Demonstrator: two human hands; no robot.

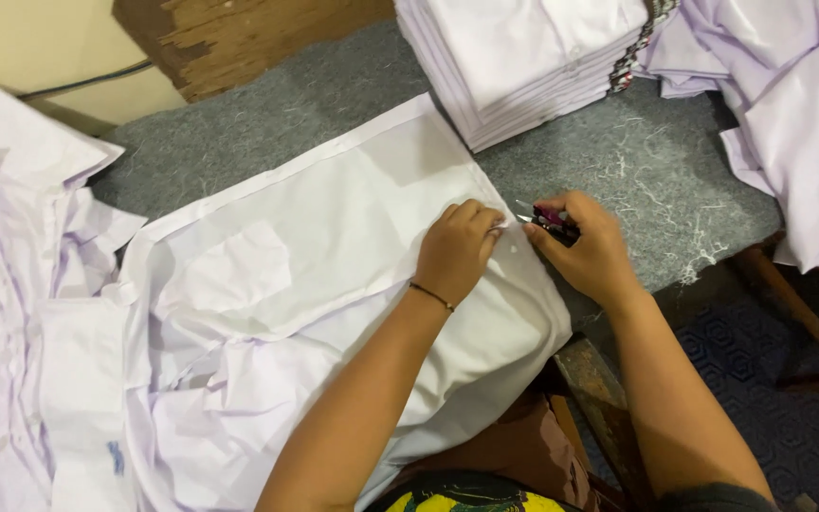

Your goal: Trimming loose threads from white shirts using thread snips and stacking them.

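Your white shirt [315, 284] lies spread flat on the grey felt-covered desk [618, 161], its hem end toward your body and drooping over the desk's near edge. It is pale, slightly lilac in the shadows, with a square chest pocket showing left of the middle and a long straight placket running up its far side. The cloth is smooth near your hands and rumpled toward the lower left.

Your left hand [455, 248] rests palm down on the shirt's right corner, fingers curled together and pinching the fabric edge. Your right hand [588, 248] sits just beside it, fingers clamped on a small thread snipper [547, 220] with a dark reddish grip; its short metal tips point at the pinched edge.

Exactly what the blades meet is hidden between your fingertips. A stack of folded shirts [523, 57] at the top is cut off by the frame, as are the loose shirts [11, 284] heaped at left and the pile [798, 123] at right.
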